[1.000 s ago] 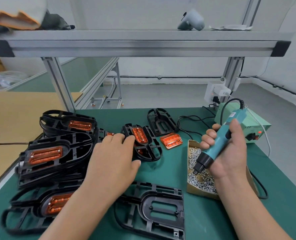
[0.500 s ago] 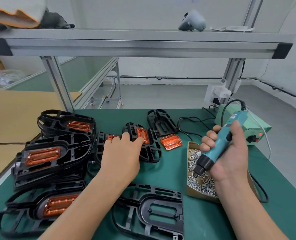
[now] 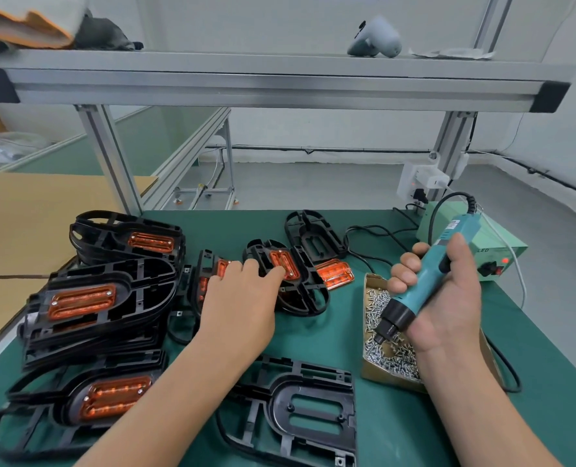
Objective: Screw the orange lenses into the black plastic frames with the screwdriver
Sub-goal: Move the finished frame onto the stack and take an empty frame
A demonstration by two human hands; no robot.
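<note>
Along the left of the desk (image 3: pixel 330 335), stacked frames (image 3: pixel 80 301): three piles of black frames lay there, each top frame with an orange lens seated and screw heads at its ends; these looked done.
Left hand (image 3: pixel 242 305): it lay flat with straight fingers, its grip open and holding nothing, and its fingertips (image 3: pixel 277 272) touched the middle frame.
Half-covered frame (image 3: pixel 204 267): it lay partly under that hand with a lens in it; its screws could not be made out.
Middle frame (image 3: pixel 308 291): a lens sat in it with screw heads at both ends; whether they were tight I could not tell.
Near empty frame (image 3: pixel 300 416): it had no lens and was left to do.
Far empty frame (image 3: pixel 313 237): it had no lens either.
Loose lens (image 3: pixel 333 273): it lay on the desk just right of the middle frame, unfitted.
Screw box (image 3: pixel 391 358): it held plenty of screws.
Right hand (image 3: pixel 448 305): its grip was closed round the teal screwdriver (image 3: pixel 424 281), bit down over the screws.
Progress: most frames seemed finished, with at least two to go.
Change over the last second: the left hand had reached forward and right onto the middle frame; the right hand had barely shifted.
</note>
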